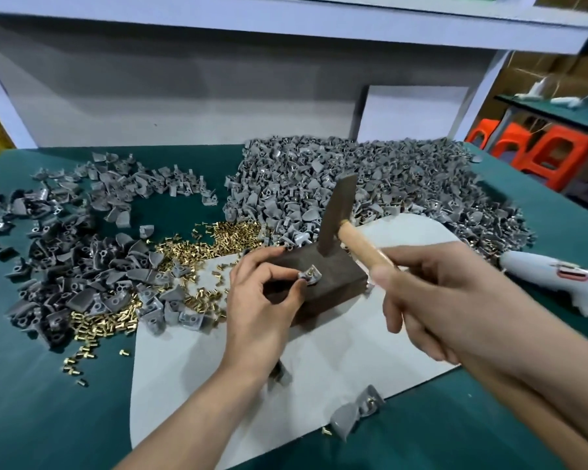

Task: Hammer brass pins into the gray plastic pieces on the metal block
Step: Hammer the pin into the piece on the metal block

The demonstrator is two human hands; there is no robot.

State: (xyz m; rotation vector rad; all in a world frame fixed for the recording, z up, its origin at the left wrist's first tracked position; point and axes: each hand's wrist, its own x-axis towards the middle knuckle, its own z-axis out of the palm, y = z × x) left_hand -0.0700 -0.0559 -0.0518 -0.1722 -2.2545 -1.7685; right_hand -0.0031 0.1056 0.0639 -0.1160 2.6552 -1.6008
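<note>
A dark metal block (333, 269) sits on a white sheet (319, 378) in the middle of the green table. My left hand (265, 307) pinches a small gray plastic piece (311, 275) with a brass pin in it, holding it on the block's top. My right hand (435, 296) grips the wooden handle of a hammer (336, 215); its flat metal head stands above the block's far edge. Loose brass pins (214, 242) lie spread to the left of the block.
A big heap of gray plastic pieces (370, 184) fills the back right of the table, and a smaller scattered heap (72, 259) lies at the left. One gray piece (350, 412) lies at the sheet's near edge. A white tool (550, 283) lies at the right.
</note>
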